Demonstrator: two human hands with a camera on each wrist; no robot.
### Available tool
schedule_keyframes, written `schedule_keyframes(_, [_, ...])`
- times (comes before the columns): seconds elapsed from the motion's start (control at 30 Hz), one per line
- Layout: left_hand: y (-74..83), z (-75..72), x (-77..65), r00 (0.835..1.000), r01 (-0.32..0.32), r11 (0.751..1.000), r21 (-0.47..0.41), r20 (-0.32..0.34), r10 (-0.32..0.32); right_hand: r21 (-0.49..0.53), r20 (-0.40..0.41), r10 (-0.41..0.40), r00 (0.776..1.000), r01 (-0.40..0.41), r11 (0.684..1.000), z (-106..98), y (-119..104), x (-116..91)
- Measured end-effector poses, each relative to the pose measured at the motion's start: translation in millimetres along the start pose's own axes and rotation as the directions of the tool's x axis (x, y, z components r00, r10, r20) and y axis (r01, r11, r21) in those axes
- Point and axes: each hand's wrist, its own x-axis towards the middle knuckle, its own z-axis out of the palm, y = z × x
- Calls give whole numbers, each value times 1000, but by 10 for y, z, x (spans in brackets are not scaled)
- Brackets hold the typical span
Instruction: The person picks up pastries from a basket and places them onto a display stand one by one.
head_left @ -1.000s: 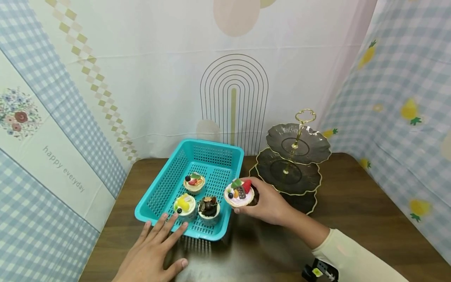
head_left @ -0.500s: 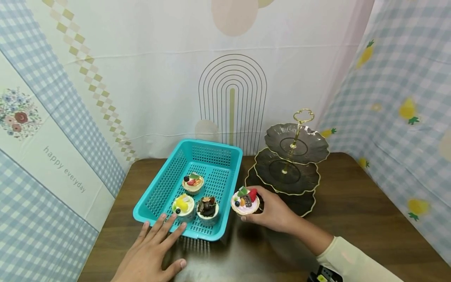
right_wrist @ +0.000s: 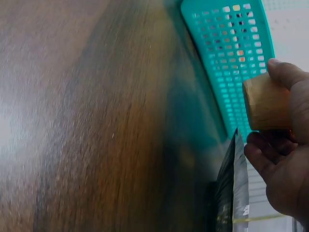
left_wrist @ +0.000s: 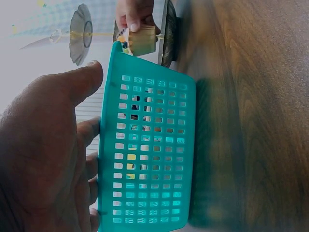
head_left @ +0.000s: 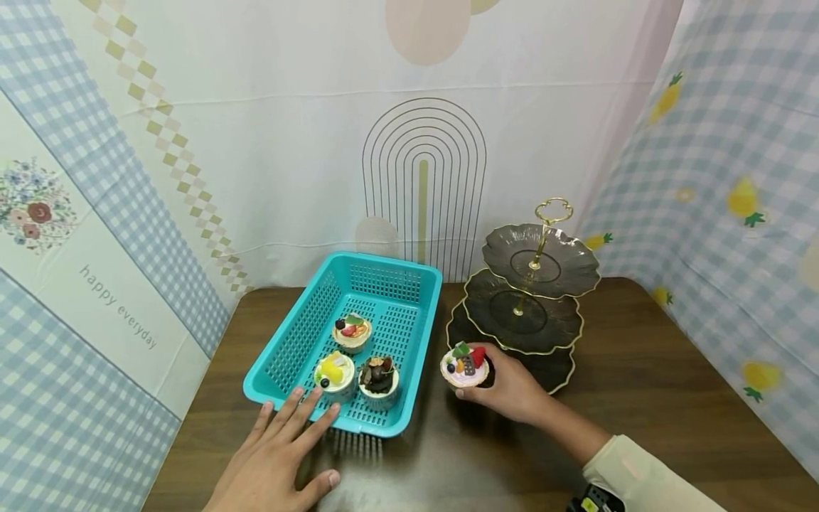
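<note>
My right hand [head_left: 512, 387] grips a cupcake [head_left: 465, 368] topped with pink cream, a strawberry, a blueberry and a chocolate piece. In the right wrist view the cupcake [right_wrist: 268, 102] shows a tan side, held off the table between thumb and fingers. It hangs by the front left edge of a three-tier stand [head_left: 525, 323] with dark, gold-rimmed plates. My left hand [head_left: 278, 448] has its fingers spread at the near rim of a turquoise basket [head_left: 409, 419]. Inside the basket are a fruit-topped cupcake [head_left: 351, 333], a yellow-topped cupcake [head_left: 335, 375] and a chocolate-topped cupcake [head_left: 379, 382].
The brown wooden table [head_left: 646, 398] carries the basket at left and the stand at right. A white patterned cloth [head_left: 294, 142] hangs behind, and a checked cloth [head_left: 723, 235] borders the right side. The stand's gold handle [head_left: 554, 210] rises above its top plate.
My right hand has carried the pink-topped cupcake rightward, from the basket's right rim toward the stand's lowest plate. My left hand and the basket have stayed in place.
</note>
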Motion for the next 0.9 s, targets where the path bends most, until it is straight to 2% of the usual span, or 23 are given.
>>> schedule_keyframes(0.23, [1,-1,4,1000,4,1000,0,3,-4,-59,-15,46,999,-47,997,-49,171,56])
schedule_keyframes(0.43, [0,8,-4,1000,12,1000,-6,4,-12,-96,-27,127,991,-129,987,-112,274,82])
schedule_keyframes(0.67, [-18,25,-11,1000,2,1000,7,-12,-2,-93,-117,37,992,-48,994,-129,373,161])
schedule_keyframes(0.9, [-25,38,-4,1000,2,1000,10,-14,-2,-151,-87,111,990,-123,981,-131,417,170])
